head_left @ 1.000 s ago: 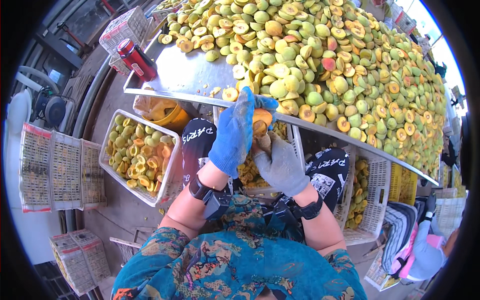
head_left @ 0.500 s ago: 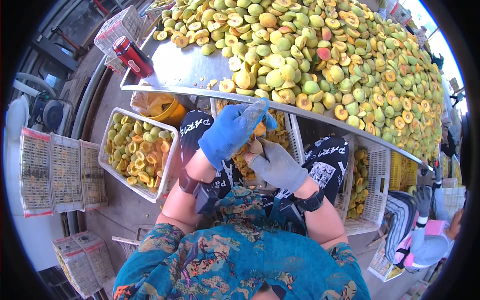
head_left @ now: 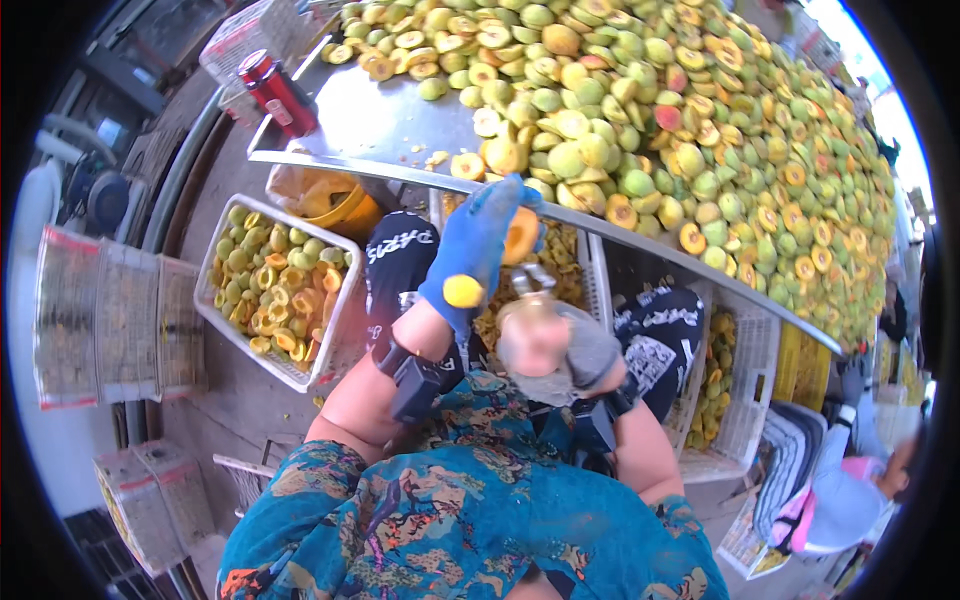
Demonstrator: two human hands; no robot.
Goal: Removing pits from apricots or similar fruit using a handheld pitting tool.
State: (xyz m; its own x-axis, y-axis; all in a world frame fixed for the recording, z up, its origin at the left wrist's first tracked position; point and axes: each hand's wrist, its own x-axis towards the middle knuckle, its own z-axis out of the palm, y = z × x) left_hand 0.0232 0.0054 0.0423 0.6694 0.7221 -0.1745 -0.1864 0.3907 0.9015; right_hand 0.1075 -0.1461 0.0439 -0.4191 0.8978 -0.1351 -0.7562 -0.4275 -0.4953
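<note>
My left hand (head_left: pixel 478 245), in a blue glove, is closed around a peach half (head_left: pixel 521 236) whose orange cut face shows. A round yellow fruit piece (head_left: pixel 462 291) appears in front of that wrist; whether it touches the glove I cannot tell. Lower and to the right, my right hand (head_left: pixel 562 350), in a grey glove with bare skin showing at the fingers, is blurred. It grips a small metal-ended tool (head_left: pixel 535 279) that points up toward the peach half. Beneath both hands, a crate of yellow fruit pieces (head_left: pixel 568 285) is partly hidden.
A metal table (head_left: pixel 365 115) heaped with cut peaches (head_left: pixel 640 140) spans ahead, a red flask (head_left: pixel 280 95) at its left corner. A white crate of halves (head_left: pixel 215 315) stands left, near a yellow bucket (head_left: pixel 345 218). Another white crate (head_left: pixel 745 380) and a co-worker (head_left: pixel 845 500) are right.
My right hand has drawn down and away from the left, exposing the tool's metal end. The peach half in my left hand now shows its cut face; a yellow piece appears by that wrist.
</note>
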